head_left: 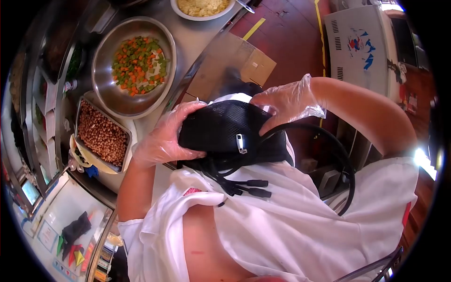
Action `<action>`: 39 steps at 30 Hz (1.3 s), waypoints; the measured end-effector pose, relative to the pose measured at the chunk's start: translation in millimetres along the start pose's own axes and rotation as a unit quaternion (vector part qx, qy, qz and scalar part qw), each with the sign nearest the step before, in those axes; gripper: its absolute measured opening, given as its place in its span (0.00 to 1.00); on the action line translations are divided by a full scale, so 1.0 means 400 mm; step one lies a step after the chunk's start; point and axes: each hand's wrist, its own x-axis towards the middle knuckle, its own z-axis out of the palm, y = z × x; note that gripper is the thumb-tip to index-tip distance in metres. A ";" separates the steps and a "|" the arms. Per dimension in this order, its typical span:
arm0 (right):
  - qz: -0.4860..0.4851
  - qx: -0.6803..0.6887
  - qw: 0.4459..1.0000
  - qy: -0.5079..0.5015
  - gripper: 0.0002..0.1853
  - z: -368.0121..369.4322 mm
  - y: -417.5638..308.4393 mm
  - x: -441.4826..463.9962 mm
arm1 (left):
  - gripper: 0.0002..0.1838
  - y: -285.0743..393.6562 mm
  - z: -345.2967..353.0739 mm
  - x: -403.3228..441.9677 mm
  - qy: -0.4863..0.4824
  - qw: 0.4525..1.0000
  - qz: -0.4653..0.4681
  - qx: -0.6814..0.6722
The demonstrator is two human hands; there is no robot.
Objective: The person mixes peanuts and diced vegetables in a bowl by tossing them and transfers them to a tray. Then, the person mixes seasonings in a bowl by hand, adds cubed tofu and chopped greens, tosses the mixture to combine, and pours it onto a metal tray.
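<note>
A black mesh pouch point(213, 124) with a silver zipper pull point(241, 144) is held against the front of my white shirt point(282, 207). My left hand point(171, 134), in a clear plastic glove, wraps round the pouch's left end. From the other side my right hand point(286, 103), gloved too, grips the pouch's upper right edge between thumb and fingers. Several black cables with plug ends point(256, 188) hang below the pouch. A thicker black cable point(345, 160) loops out past my right forearm. What the pouch contains is hidden.
Left of me, a steel bowl point(101, 87) of diced green and orange vegetables stands on the metal counter point(185, 28). Beside it is a tray of brown beans or nuts point(103, 134). A white bowl point(203, 18) holds pale yellow food. Ahead are a cardboard box point(256, 63) and a white appliance point(354, 47).
</note>
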 end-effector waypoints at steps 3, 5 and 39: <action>0.024 0.033 0.999 -0.003 0.54 -0.001 -0.020 0.013 | 0.51 -0.020 0.020 -0.013 0.015 0.998 -0.026 -0.050; 0.051 0.021 0.998 0.018 0.56 -0.005 -0.038 0.028 | 0.48 -0.038 0.042 -0.024 0.029 0.988 -0.056 -0.142; 0.148 0.160 0.970 -0.105 0.47 -0.056 -0.001 0.120 | 0.08 -0.277 0.319 -0.331 0.228 0.831 -0.144 -0.486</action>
